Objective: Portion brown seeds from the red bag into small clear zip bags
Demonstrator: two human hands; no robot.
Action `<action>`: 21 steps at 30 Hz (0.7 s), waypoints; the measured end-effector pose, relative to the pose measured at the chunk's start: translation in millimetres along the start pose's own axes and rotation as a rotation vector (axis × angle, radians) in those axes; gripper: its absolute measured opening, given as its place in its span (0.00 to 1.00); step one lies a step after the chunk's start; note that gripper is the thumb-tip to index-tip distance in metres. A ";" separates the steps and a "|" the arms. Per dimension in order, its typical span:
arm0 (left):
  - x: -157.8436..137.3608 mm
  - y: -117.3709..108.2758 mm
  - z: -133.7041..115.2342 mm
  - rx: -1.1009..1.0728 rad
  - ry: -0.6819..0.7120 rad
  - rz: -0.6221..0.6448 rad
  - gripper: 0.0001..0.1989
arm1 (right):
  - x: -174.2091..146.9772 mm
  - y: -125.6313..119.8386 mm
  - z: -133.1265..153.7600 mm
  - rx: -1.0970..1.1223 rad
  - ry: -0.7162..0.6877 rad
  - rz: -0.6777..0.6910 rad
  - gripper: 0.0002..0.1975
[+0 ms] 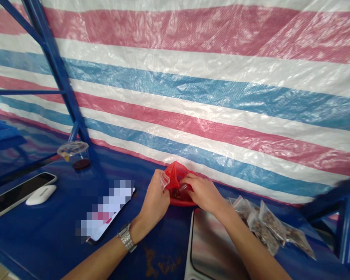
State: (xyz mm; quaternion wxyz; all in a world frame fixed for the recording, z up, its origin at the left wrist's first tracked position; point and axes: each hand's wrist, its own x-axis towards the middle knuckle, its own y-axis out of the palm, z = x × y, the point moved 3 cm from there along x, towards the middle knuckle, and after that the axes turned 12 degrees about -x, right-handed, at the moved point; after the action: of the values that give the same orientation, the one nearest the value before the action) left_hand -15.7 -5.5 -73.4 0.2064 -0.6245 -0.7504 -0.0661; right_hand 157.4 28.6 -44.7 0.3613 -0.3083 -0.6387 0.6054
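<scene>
A red plastic bag [176,173] stands with its mouth open against the striped sheet, some dark brown pieces [175,193] showing inside. My left hand [157,196] is closed at the bag's left side, with a small clear plastic bag [164,180] sticking out from its fingers. Inside the mouth of the red bag are the curled fingers of my right hand [202,192]; what they pinch is hidden. Several clear bags of brown pieces [268,225] lie to the right of my right forearm. Below that hand is a flat device with a shiny metal top [212,249].
On the blue table [105,260] at left lie a lit phone [109,217], a dark phone [20,194] and a white earbud case [41,194]. Behind them stands a clear cup [81,157] with dark liquid. A striped sheet [192,85] and blue frame bars [56,68] bound the back.
</scene>
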 end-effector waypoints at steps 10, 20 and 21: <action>-2.7 -1.5 -10.9 0.012 0.113 -0.068 0.12 | 2.7 -3.0 5.2 -0.177 0.023 0.022 0.27; -4.3 3.0 -13.4 0.045 0.200 0.038 0.11 | 1.7 -2.5 0.7 -0.164 0.045 -0.005 0.26; -3.7 2.7 -12.1 0.043 0.192 0.037 0.11 | 1.6 -2.4 0.4 -0.160 0.052 -0.002 0.26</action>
State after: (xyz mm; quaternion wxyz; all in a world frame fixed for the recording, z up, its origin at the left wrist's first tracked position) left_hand -9.8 -12.6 -64.4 0.2920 -0.6242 -0.7169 -0.1055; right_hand 156.3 29.6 -42.2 0.3523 -0.3514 -0.6758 0.5438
